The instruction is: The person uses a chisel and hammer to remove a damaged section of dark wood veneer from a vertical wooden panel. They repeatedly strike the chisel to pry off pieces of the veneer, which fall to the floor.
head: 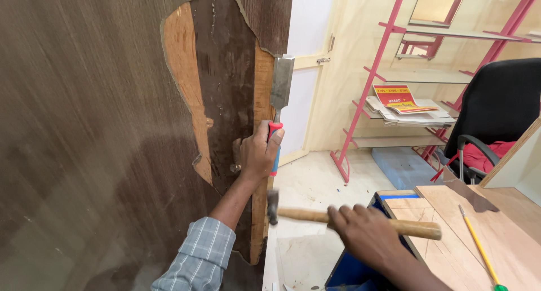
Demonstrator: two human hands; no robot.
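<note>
A tall dark wood-grain panel [84,127] fills the left half of the view, with its laminate peeled away in patches near the right edge, baring lighter wood [183,60]. My left hand [258,153] grips the red and blue handle of a wide chisel [280,88], blade pointing up against the panel's edge. My right hand [363,232] holds a wooden-handled hammer [315,215] level, its dark head just below the left hand and beside the panel's edge. A checked sleeve covers my left forearm.
A plywood-topped bench [484,234] with a yellow and green pencil [479,246] stands at the lower right. Behind it are a black chair [499,105], a red metal rack [360,116] holding stacked papers [406,108], and a pale floor.
</note>
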